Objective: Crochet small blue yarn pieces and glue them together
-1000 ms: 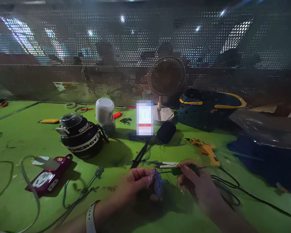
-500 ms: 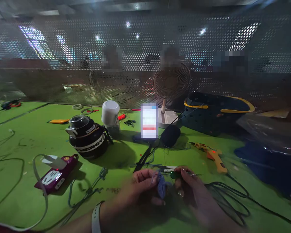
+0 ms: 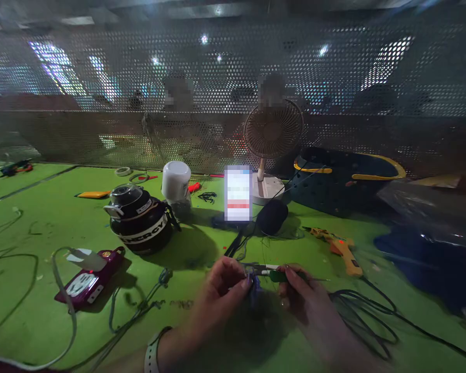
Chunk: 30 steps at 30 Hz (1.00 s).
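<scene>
Near the front middle of the table, my left hand (image 3: 226, 285) pinches a small blue-purple crocheted piece (image 3: 255, 291) between thumb and fingers; the piece is dark and blurred. Close by on its right, my right hand (image 3: 306, 294) is closed around a green-handled crochet hook (image 3: 277, 276). A thin metal shaft sticks out to the right past the fingers. Whether the hook's left end touches the crocheted piece, I cannot tell. Beyond the hands lies a ball of dark yarn (image 3: 272, 217), with a thin strand running toward them.
A bright phone screen (image 3: 238, 194) stands ahead, beside a fan (image 3: 274, 129). On the right are a dark basket (image 3: 334, 189), an orange glue gun (image 3: 347, 256) and its cable. A black jug (image 3: 143, 223), a white-capped jar (image 3: 176, 178) and a purple power strip (image 3: 87, 285) stand left.
My left hand has tipped upward and turned the crocheted piece, which now shows less. The green-handled hook has shifted slightly, still in my right hand.
</scene>
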Tool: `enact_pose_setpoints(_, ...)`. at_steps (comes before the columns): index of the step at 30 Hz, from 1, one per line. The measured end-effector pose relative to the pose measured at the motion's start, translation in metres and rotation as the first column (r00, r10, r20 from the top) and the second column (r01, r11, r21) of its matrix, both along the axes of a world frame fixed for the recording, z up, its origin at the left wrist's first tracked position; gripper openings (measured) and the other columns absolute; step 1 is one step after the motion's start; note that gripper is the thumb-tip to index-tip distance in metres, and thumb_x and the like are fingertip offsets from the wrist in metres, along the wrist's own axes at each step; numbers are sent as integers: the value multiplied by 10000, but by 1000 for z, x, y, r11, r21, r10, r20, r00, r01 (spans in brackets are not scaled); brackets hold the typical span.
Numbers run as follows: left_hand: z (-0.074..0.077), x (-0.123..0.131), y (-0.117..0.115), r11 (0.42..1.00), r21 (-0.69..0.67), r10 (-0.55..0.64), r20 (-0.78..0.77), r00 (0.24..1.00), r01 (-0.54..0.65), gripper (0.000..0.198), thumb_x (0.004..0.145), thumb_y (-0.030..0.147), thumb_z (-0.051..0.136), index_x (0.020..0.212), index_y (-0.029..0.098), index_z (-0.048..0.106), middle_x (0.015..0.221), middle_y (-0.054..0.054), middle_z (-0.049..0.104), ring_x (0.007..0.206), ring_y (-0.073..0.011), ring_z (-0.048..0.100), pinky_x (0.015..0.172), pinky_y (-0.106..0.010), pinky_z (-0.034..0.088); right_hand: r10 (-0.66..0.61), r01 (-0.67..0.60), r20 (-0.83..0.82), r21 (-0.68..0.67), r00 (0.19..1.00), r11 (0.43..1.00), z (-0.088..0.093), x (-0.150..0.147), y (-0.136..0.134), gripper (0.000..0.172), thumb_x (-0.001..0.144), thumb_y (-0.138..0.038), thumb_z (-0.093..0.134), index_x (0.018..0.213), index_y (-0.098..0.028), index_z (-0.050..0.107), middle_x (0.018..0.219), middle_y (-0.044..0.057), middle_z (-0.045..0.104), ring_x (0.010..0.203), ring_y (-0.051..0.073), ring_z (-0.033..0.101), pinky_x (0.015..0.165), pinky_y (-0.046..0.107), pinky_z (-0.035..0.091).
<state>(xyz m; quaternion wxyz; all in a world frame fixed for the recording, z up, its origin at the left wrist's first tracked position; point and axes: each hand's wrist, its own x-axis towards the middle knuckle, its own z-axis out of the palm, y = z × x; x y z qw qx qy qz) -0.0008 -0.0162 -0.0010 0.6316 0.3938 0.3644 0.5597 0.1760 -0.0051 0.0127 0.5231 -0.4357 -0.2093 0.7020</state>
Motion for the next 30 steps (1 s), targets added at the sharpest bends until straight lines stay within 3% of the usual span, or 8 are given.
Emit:
enact_pose_setpoints(4,5,-1,-1,991,-117,-59,92,994,70,168,699,228,802,747,166,653,723,12,624,628,-88,517,584,-184,412,-18,18,-9,25,1000,1000,0,0,-2,300,567,-346,892,737,-187,703,496,-21,655,440,113,588,424,181,465)
enact_pose_setpoints(8,8,-1,0,976,-190,-56,256,965,107,290,709,408,766,661,131,692,723,-30,637,671,-127,551,572,-203,429,23,-23,0,70,1000,997,-3,1,-3,298,592,-371,880,739,-192,693,517,-12,669,450,126,606,436,200,479)
enact_pose_setpoints(10,8,-1,1,978,-184,-55,221,974,97,328,690,433,788,633,124,693,660,-21,633,619,-107,538,549,-187,410,35,-37,15,88,999,995,-5,2,-4,291,603,-377,875,733,-194,690,523,-13,672,454,128,613,440,203,484)
enact_pose_setpoints(13,6,0,3,979,-201,-19,89,996,36,266,618,325,865,615,133,682,554,17,623,514,-62,500,513,-161,378,28,-33,44,102,999,994,-6,1,-4,281,623,-385,863,740,-195,693,517,-19,668,436,118,606,437,197,480)
enact_pose_setpoints(16,6,1,4,970,-242,1,44,999,10,246,587,277,887,626,137,688,568,20,655,510,-55,524,516,-156,391,17,-25,74,107,997,994,-3,0,-5,282,635,-398,853,752,-197,693,524,-21,670,432,117,606,436,195,479)
enact_pose_setpoints(21,7,1,3,962,-273,-6,56,998,21,253,551,259,906,641,136,704,607,6,697,535,-60,567,541,-158,422,10,-17,71,107,997,994,0,-1,-6,288,612,-396,866,738,-203,693,522,-27,668,431,113,603,442,195,483)
enact_pose_setpoints(25,4,1,5,961,-277,27,62,998,-8,270,569,310,895,610,136,692,534,28,647,504,-56,541,517,-156,406,11,-16,50,105,999,994,1,0,-5,280,610,-381,872,754,-198,717,528,-13,678,455,122,619,447,195,496)
enact_pose_setpoints(30,9,1,5,943,-324,-7,191,982,70,273,560,294,897,599,141,675,536,26,642,483,-70,551,520,-183,455,32,-32,1,77,999,997,1,2,-3,274,606,-374,877,780,-204,750,542,1,691,494,131,639,474,196,517)
